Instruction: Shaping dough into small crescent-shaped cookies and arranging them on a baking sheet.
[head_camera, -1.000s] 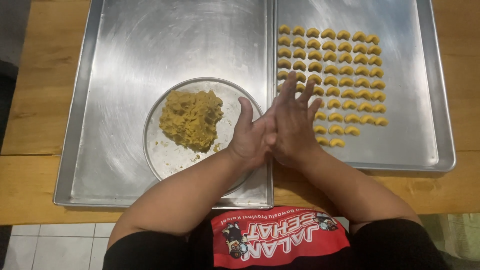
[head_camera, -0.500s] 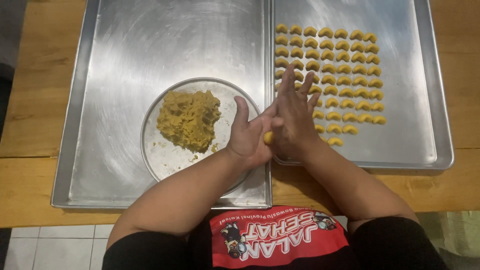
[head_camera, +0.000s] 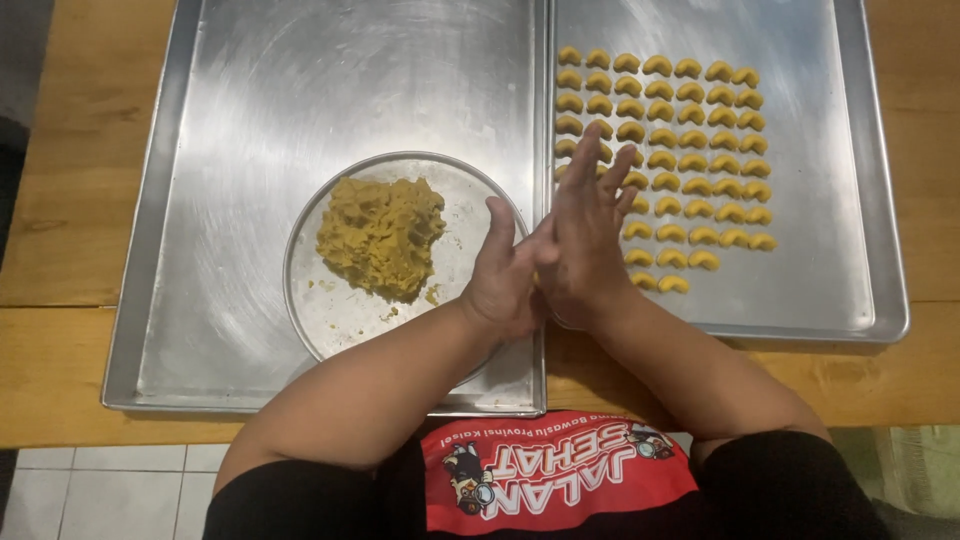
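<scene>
My left hand (head_camera: 503, 272) and my right hand (head_camera: 585, 240) are pressed palm to palm above the seam between two metal trays, fingers straight and pointing away from me. Whatever lies between the palms is hidden. Just left of my hands, a lump of yellow dough (head_camera: 380, 235) sits on a round metal plate (head_camera: 305, 315). Rows of small curved dough pieces (head_camera: 700, 160) lie on the right tray (head_camera: 830, 250), with the nearest ones under my right fingers.
The plate rests on the large left tray (head_camera: 300, 90). Both trays sit side by side on a wooden table (head_camera: 70, 200). White floor tiles (head_camera: 100, 490) show below the table's near edge.
Half a second ago a small yellow dough piece showed between my palms. My right hand has since slid forward over the left, and the piece is covered.
</scene>
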